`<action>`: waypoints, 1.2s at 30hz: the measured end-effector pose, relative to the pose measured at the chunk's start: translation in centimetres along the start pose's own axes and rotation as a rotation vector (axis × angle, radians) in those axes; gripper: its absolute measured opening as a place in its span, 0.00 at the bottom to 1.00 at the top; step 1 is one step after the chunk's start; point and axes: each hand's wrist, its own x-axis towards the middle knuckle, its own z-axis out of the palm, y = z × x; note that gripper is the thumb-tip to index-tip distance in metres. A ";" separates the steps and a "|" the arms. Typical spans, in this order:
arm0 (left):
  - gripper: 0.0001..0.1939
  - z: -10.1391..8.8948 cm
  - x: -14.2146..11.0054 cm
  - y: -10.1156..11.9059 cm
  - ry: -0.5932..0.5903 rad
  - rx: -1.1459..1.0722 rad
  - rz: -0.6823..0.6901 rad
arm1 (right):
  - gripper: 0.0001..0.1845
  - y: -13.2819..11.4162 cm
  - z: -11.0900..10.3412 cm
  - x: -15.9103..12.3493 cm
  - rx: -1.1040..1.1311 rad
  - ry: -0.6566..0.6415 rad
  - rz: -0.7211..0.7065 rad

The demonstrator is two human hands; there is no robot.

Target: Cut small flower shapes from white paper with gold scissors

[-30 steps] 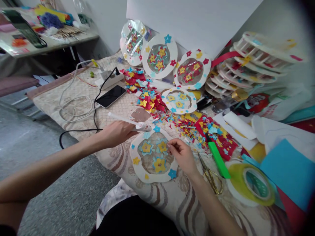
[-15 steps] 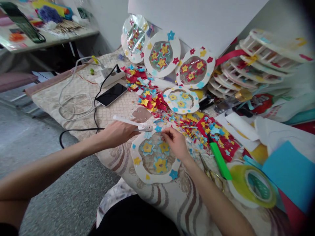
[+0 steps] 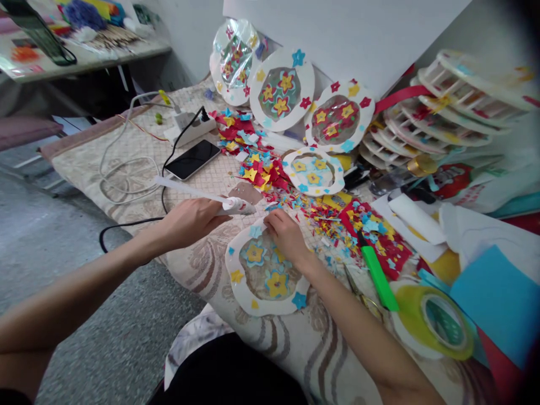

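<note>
Firstly, one cloth-covered tabletop (image 3: 331,337), supporting all items below. Three decorated panels (image 3: 309,87), leaned upright against a white board (image 3: 337,39), perhaps to save room. One white frame (image 3: 264,306), star-trimmed, lying flat before the person, apparently for easy reach of both hands. Left hand (image 3: 183,228), closed round a white glue gun (image 3: 235,206), nozzle beside the frame's upper edge, probably angled so the tip stays accessible. Right hand (image 3: 290,236), fingertips drawn together at that same edge, possibly steadying it; any small piece between them, cannot tell. Assorted stars and scraps (image 3: 264,171), heaped beyond the frame, seemingly within reach.
</note>
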 end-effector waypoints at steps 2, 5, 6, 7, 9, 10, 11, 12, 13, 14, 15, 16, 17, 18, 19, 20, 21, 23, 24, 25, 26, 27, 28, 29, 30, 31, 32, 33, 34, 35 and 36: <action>0.17 0.0 -0.3 -0.6 -0.006 0.071 -0.030 | 0.10 0.2 0.3 0.0 -0.051 -0.014 -0.021; 0.16 0.1 -0.8 -1.5 0.041 0.103 -0.036 | 0.10 0.4 0.4 -0.1 -0.101 -0.022 -0.053; 0.16 0.2 -0.9 -1.8 0.057 0.101 -0.043 | 0.10 0.4 0.4 -0.1 -0.115 -0.025 -0.061; 0.15 0.2 -1.0 -2.0 0.065 0.095 -0.051 | 0.11 0.3 0.5 -0.1 -0.130 -0.027 -0.068; 0.15 0.2 -1.1 -2.3 0.078 0.079 -0.074 | 0.11 0.2 0.5 0.0 -0.167 -0.027 -0.082; 0.15 0.1 -1.1 -2.3 0.087 0.072 -0.087 | 0.11 0.1 0.5 0.0 -0.188 -0.026 -0.090; 0.15 0.0 -1.2 -2.4 0.098 0.066 -0.100 | 0.11 0.0 0.5 0.0 -0.211 -0.026 -0.100; 0.15 -0.1 -1.2 -2.4 0.110 0.061 -0.111 | 0.11 -0.1 0.5 0.0 -0.234 -0.027 -0.109; 0.15 -0.2 -1.3 -2.5 0.122 0.056 -0.121 | 0.10 -0.2 0.5 0.0 -0.253 -0.030 -0.116; 0.15 -0.2 -1.4 -2.6 0.134 0.052 -0.131 | 0.10 -0.3 0.5 0.0 -0.267 -0.038 -0.122; 0.15 -0.3 -1.4 -2.6 0.141 0.045 -0.140 | 0.10 -0.4 0.4 -0.1 -0.273 -0.048 -0.125; 0.15 -0.3 -1.5 -2.7 0.144 0.037 -0.148 | 0.10 -0.6 0.3 -0.2 -0.273 -0.062 -0.128; 0.14 -0.3 -1.7 -2.9 0.145 0.028 -0.155 | 0.10 -0.8 0.2 -0.4 -0.268 -0.084 -0.132; 0.14 -0.2 -1.8 -3.0 0.145 0.019 -0.162 | 0.11 -0.9 0.0 -0.6 -0.261 -0.111 -0.137; 0.14 -0.2 -1.9 -3.2 0.148 0.011 -0.168 | 0.13 -1.0 -0.1 -0.9 -0.249 -0.140 -0.145; 0.15 -0.1 -2.1 -3.3 0.151 0.003 -0.170 | 0.16 -1.1 -0.3 -1.2 -0.228 -0.166 -0.151; 0.15 0.0 -2.2 -3.5 0.159 -0.003 -0.170 | 0.19 -1.0 -0.4 -1.5 -0.197 -0.179 -0.150; 0.16 0.1 -2.4 -3.7 0.178 -0.014 -0.168 | 0.24 -0.7 -0.6 -1.9 -0.086 -0.161 -0.117; 0.16 0.2 -2.4 -3.8 0.184 -0.017 -0.171 | 0.26 -0.4 -0.7 -2.0 -0.015 -0.139 -0.086; 0.16 0.2 -2.5 -3.8 0.188 -0.020 -0.177 | 0.28 -0.1 -0.8 -2.1 0.054 -0.119 -0.053; 0.15 0.3 -2.5 -3.9 0.191 -0.024 -0.183 | 0.29 0.1 -0.9 -2.1 0.112 -0.102 -0.023; 0.15 0.3 -2.5 -3.9 0.194 -0.030 -0.188 | 0.29 0.4 -1.0 -2.1 0.154 -0.092 0.000; 0.14 0.4 -2.5 -3.9 0.200 -0.038 -0.191 | 0.29 0.5 -1.0 -2.1 0.177 -0.089 0.014; 0.13 0.4 -2.4 -3.9 0.207 -0.047 -0.193 | 0.28 0.6 -1.1 -2.1 0.184 -0.085 0.022; 0.12 0.5 -2.4 -4.0 0.215 -0.058 -0.194 | 0.27 0.6 -1.0 -2.1 0.181 -0.080 0.024; 0.12 0.6 -2.3 -4.0 0.223 -0.069 -0.197 | 0.27 0.5 -1.0 -2.2 0.173 -0.075 0.021; 0.11 0.7 -2.2 -4.0 0.232 -0.078 -0.206 | 0.27 0.4 -0.9 -2.2 0.164 -0.070 0.016; 0.11 0.8 -2.1 -4.1 0.238 -0.083 -0.217 | 0.27 0.3 -0.8 -2.3 0.153 -0.066 0.006; 0.12 0.8 -2.0 -4.1 0.242 -0.086 -0.231 | 0.26 0.1 -0.7 -2.5 0.139 -0.065 -0.008; 0.12 0.9 -1.9 -4.1 0.242 -0.087 -0.244 | 0.25 0.0 -0.6 -2.6 0.121 -0.071 -0.026; 0.12 1.0 -1.8 -4.1 0.242 -0.087 -0.257 | 0.25 -0.1 -0.5 -2.7 0.097 -0.082 -0.044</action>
